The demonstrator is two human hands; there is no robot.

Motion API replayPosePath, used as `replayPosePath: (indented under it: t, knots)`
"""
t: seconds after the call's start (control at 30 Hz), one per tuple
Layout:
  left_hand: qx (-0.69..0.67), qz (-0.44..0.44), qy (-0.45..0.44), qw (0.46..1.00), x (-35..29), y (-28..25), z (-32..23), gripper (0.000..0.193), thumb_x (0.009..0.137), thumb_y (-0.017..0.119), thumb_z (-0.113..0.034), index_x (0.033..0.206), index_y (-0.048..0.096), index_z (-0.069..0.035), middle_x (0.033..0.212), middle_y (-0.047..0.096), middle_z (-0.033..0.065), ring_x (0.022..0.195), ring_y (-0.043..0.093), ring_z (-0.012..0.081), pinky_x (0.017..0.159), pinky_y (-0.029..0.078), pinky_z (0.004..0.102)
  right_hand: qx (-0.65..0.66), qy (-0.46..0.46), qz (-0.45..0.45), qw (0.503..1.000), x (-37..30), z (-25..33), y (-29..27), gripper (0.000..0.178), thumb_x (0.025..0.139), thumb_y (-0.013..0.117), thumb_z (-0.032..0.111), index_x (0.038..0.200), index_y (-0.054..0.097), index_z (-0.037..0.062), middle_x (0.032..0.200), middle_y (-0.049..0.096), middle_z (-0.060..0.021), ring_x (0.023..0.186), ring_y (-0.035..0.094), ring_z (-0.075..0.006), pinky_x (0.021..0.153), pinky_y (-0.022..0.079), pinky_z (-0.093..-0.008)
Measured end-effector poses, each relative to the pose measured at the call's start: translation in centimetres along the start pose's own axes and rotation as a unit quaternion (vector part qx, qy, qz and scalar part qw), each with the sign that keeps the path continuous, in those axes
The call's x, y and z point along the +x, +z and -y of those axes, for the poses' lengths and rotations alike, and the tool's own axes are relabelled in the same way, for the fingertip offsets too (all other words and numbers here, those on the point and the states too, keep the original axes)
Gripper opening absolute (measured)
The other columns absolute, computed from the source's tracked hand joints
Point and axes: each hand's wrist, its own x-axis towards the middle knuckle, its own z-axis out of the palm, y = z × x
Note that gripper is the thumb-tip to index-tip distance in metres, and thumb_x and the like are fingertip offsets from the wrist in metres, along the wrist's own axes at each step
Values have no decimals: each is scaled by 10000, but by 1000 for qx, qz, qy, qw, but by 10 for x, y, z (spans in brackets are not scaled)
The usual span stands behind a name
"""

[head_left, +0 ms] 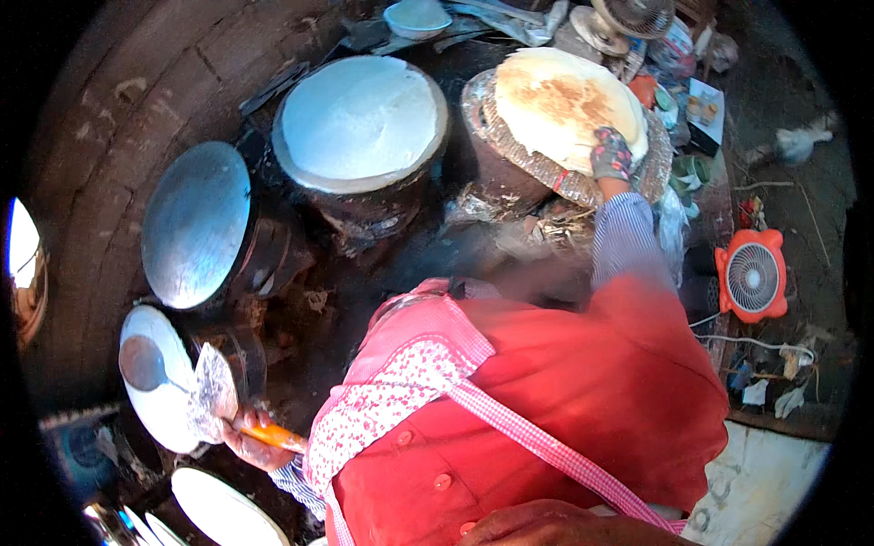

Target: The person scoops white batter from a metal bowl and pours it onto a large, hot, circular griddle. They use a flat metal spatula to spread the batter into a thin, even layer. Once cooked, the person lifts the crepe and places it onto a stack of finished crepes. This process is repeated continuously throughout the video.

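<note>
My right hand (612,153), in a dark patterned glove, reaches to the far right and grips the near edge of a large round, brown-spotted flatbread (555,91). The flatbread lies on a round woven mat (510,136), on a drum-shaped stand. My left hand (253,441), low at the left, is closed round the orange handle of a broad scraper (214,391), its blade coated whitish. Beside the blade is a round griddle (168,414) with a white layer and a greyish round patch. Another griddle (360,118) carries a spread white sheet. Between them sits a bare grey griddle (196,223).
An orange fan (754,275) with a white cable stands at the right. A second fan (637,14), bags and packets crowd the back right. A pale bowl (417,16) is at the back. White round discs (223,510) lie at the lower left. A curved brick wall (146,118) bounds the left.
</note>
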Motion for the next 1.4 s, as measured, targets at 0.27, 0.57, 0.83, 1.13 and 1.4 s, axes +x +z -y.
replayPosePath:
  t: [0.27,0.57,0.83,1.13,1.4]
  knots:
    - [-111,-43,-9,993,2,-3,3,236,889,426,-287,1007,503,-97,838,548,37,570,471,116,475,426,251,-61,-132,47,988,-8,171,-89,369,773,547,223,1122,544,105,1119,552,-137,967,568,-265,833,441,-377]
    - [-96,-249,24,963,-9,78,56,202,856,499,-304,867,542,-107,643,537,23,493,494,111,406,408,244,409,-842,-99,338,-227,467,-186,395,743,523,254,1094,532,72,1074,531,-111,1000,521,-265,833,429,-384]
    - [-102,-346,37,932,-89,81,81,384,858,521,-390,994,481,-34,653,436,-2,518,459,72,432,416,216,503,-829,9,245,-276,498,-151,253,707,590,111,960,582,116,819,577,-87,762,575,-254,628,476,-350]
    - [254,-654,-125,702,-220,-96,71,200,834,521,-230,762,484,-47,608,456,31,453,449,122,357,389,276,407,-403,816,71,-271,540,-119,377,691,576,-6,1060,506,-38,952,598,-88,847,573,-167,807,433,-277]
    - [138,-576,-261,762,-199,-71,60,147,816,480,-172,785,502,-30,578,467,30,413,424,104,370,384,258,360,-781,496,124,-347,618,-123,228,738,598,66,965,582,82,885,599,-86,784,576,-203,699,456,-281]
